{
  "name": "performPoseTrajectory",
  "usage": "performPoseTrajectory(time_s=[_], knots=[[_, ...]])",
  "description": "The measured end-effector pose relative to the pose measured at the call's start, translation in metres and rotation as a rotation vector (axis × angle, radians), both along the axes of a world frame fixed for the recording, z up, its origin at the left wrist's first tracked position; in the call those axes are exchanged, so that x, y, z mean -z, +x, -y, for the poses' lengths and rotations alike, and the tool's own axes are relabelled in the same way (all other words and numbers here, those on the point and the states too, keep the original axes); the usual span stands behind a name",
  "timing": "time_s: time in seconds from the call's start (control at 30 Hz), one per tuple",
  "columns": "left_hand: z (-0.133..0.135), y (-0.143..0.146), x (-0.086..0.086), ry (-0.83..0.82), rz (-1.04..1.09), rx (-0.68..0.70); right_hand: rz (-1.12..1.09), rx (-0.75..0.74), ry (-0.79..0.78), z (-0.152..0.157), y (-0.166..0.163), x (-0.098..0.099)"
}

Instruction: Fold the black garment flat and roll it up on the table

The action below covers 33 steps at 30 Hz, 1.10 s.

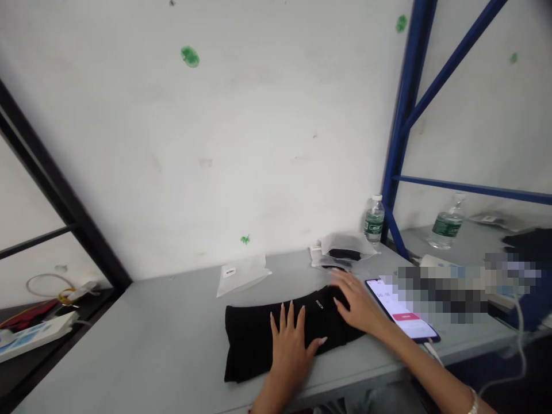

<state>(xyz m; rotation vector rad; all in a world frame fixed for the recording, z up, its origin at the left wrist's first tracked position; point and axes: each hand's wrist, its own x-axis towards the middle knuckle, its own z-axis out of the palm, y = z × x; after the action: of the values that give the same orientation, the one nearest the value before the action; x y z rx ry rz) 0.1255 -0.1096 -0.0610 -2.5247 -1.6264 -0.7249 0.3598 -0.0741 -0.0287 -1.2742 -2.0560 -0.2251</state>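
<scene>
A folded black garment (250, 342) with a small white "ROCK" print lies across the grey table (129, 351). My left hand (290, 345) rests flat on its middle with the fingers spread. My right hand (356, 302) lies over the garment's far end, fingertips down on the black cloth, not gripping it. Just right of that hand, a smartphone (402, 310) with a lit screen lies on the table. A clear plastic bag (241, 276) with a white label lies beyond the garment, and another bag (340, 250) holds something black.
Two water bottles (374, 219) stand at the back, the second (446, 224) beyond a blue metal shelf frame (407, 115). A pixelated patch (448, 287) hides the area right of the phone. A white power strip (34, 336) and cables lie low at left.
</scene>
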Motion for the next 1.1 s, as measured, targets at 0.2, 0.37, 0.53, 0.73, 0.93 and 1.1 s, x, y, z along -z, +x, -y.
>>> performPoseTrajectory(time_s=[0.2,0.37,0.53,0.73,0.93,1.1], knots=[[0.013,0.006,-0.008,0.092,0.09,-0.019,-0.056,0.066,-0.088,-0.029,0.039,0.009],[0.014,0.012,-0.025,0.025,0.094,-0.02,-0.119,-0.033,0.012,-0.014,0.042,0.024],[0.004,0.04,-0.032,-0.051,0.013,0.184,-0.112,-0.019,-0.055,-0.005,0.046,0.03],[0.002,0.057,-0.021,-0.148,-0.033,0.28,-0.134,0.006,-0.237,0.006,0.051,0.02],[0.01,0.051,-0.033,-0.194,-0.041,0.334,-0.315,0.091,-0.344,0.02,0.042,0.024],[0.011,0.052,-0.034,-0.162,-0.007,0.301,-0.811,0.213,-0.245,0.038,0.016,0.036]])
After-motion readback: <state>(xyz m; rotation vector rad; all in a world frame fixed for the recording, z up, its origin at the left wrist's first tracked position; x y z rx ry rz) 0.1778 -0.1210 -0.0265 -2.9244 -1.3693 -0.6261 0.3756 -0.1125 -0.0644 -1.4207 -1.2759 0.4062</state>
